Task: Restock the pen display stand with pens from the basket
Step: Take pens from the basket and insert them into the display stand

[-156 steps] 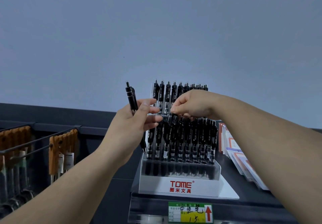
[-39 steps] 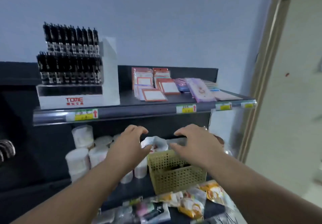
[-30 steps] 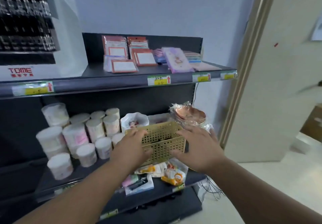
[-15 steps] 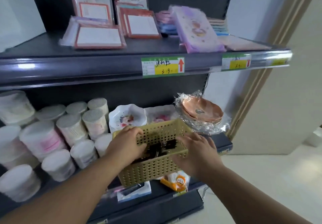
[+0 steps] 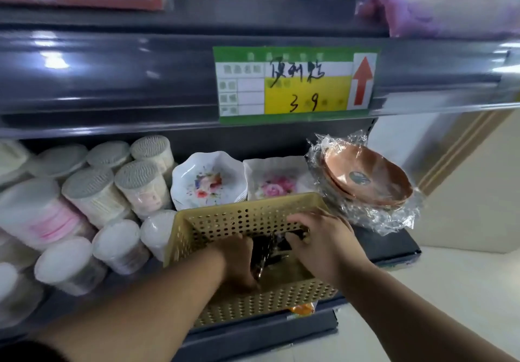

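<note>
A yellow perforated basket (image 5: 225, 221) stands at the front of the lower shelf, with a clump of black pens (image 5: 267, 252) lying in it. Both of my hands are inside the basket. My left hand (image 5: 239, 260) reaches down at the left of the pens, its fingers hidden behind the back of the hand. My right hand (image 5: 318, 237) comes in from the right and its fingers curl over the top of the pens. The pen display stand is out of view.
Left of the basket stand several round cotton-swab tubs (image 5: 92, 192). Behind it lean two flowered plates (image 5: 208, 181), and wrapped copper-coloured bowls (image 5: 365, 181) sit to its right. The upper shelf edge (image 5: 112, 80) with a price label (image 5: 292, 80) hangs overhead.
My view turned from the pen stand down to the lower shelf. My hands went from the basket's rim into the basket and onto the pens.
</note>
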